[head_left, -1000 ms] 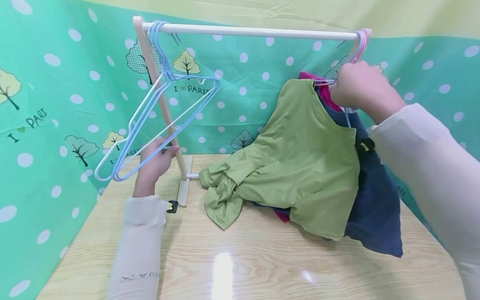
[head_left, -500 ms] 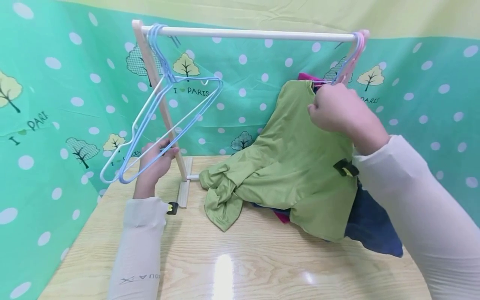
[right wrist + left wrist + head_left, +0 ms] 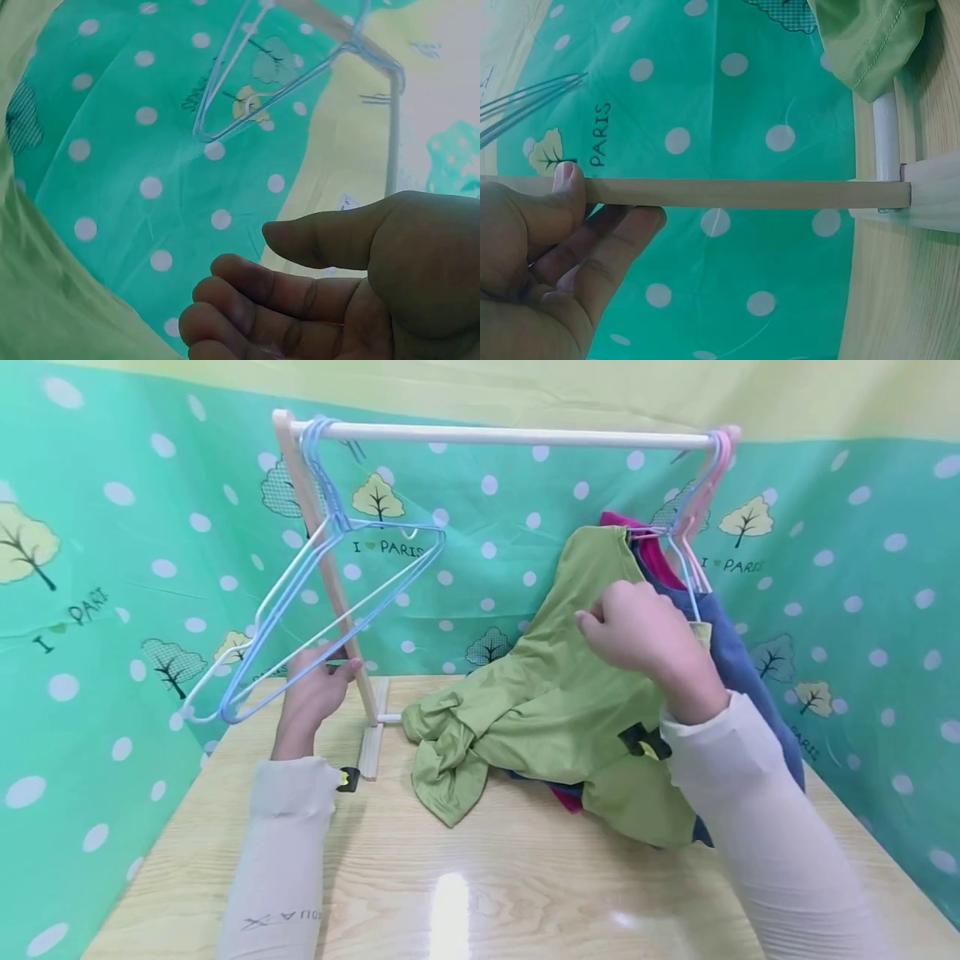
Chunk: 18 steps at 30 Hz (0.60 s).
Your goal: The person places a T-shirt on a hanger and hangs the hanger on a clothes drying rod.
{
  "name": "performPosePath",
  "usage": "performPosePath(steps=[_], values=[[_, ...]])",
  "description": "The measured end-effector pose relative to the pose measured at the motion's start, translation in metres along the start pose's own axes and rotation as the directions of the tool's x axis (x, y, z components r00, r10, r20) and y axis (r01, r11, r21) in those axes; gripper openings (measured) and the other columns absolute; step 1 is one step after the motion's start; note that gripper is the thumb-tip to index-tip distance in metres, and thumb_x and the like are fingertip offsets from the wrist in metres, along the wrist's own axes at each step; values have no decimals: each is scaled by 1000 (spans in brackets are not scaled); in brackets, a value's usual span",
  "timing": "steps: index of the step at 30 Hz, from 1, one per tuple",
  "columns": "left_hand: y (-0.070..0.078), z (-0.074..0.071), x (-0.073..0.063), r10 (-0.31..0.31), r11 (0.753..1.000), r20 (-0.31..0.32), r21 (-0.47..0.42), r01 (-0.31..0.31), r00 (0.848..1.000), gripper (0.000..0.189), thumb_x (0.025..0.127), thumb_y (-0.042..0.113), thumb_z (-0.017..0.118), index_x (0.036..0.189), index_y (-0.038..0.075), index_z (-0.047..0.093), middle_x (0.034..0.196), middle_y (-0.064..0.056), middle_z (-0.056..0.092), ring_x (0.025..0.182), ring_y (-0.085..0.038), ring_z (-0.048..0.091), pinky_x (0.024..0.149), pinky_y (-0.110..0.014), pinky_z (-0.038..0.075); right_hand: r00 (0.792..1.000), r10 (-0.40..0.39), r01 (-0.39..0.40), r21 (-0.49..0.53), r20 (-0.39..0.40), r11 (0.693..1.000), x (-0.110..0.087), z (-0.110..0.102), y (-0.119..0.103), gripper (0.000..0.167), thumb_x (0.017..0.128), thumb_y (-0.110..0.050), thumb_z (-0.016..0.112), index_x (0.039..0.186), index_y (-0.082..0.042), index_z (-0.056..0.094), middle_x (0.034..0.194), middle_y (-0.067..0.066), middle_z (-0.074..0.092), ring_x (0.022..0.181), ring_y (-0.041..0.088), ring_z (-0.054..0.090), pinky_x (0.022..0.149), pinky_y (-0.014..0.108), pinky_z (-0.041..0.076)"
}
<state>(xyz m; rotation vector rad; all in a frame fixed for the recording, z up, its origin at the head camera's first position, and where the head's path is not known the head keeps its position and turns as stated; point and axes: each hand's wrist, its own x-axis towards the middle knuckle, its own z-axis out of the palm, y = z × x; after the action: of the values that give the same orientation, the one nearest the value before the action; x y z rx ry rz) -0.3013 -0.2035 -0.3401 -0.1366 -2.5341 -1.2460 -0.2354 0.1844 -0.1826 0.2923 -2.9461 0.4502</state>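
My left hand pinches the left wooden post of a small clothes rack, thumb on one side and fingers on the other. My right hand is in front of a green shirt, fingers loosely curled; in the right wrist view the palm holds nothing. The green shirt hangs slanting from a hanger at the rail's right end, one side bunched on the table. Behind it, partly hidden, hang a dark blue garment and a magenta one.
Bare blue and white hangers hang at the left end of the white rail. Pink and blue hooks crowd its right end. The rack's wooden foot stands on the wood-grain table. A dotted green curtain surrounds it.
My right hand has let go of the hangers near the right hooks and moved down and left, in front of the green shirt. The left hand stays on the post.
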Motion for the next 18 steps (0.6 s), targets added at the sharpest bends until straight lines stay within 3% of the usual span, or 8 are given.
performPosePath(steps=[6, 10, 14, 18], values=[[-1, 1, -1, -42, 999, 25, -4, 42, 999, 32, 104, 21, 62, 128, 2, 68, 120, -21, 67, 107, -38, 68, 82, -44, 52, 999, -32, 33, 73, -16, 997, -1, 24, 0, 48, 104, -32, 56, 63, -11, 43, 53, -3, 32, 47, 12, 32, 48, 30, 32], [-1, 1, 0, -30, 999, 24, 17, 29, 999, 31, 104, 26, 61, 122, 2, 68, 115, -21, 70, 106, -39, 69, 77, -40, 49, 998, -60, 59, 130, 0, 990, -2, 43, 0, 34, 105, -32, 57, 88, -5, 66, 66, 3, 55, 56, 17, 49, 56, 35, 45], [-1, 1, -1, 6, 999, 3, 49, -6, 1000, 28, 104, 25, 63, 117, 1, 70, 106, -20, 72, 101, -39, 70, 73, -39, 48, 996, -89, 83, 185, 27, 979, -3, 65, 1, 42, 105, -34, 58, 127, 1, 64, 104, 15, 71, 86, 28, 68, 80, 46, 56], [-1, 3, -1, 86, 994, -32, 67, -84, 996, 22, 102, 18, 66, 108, -2, 72, 101, -22, 72, 92, -39, 70, 69, -41, 50, 992, -125, 120, 191, 16, 974, -4, 89, 3, 49, 104, -34, 60, 135, 4, 59, 123, 23, 67, 111, 37, 65, 95, 54, 51]])
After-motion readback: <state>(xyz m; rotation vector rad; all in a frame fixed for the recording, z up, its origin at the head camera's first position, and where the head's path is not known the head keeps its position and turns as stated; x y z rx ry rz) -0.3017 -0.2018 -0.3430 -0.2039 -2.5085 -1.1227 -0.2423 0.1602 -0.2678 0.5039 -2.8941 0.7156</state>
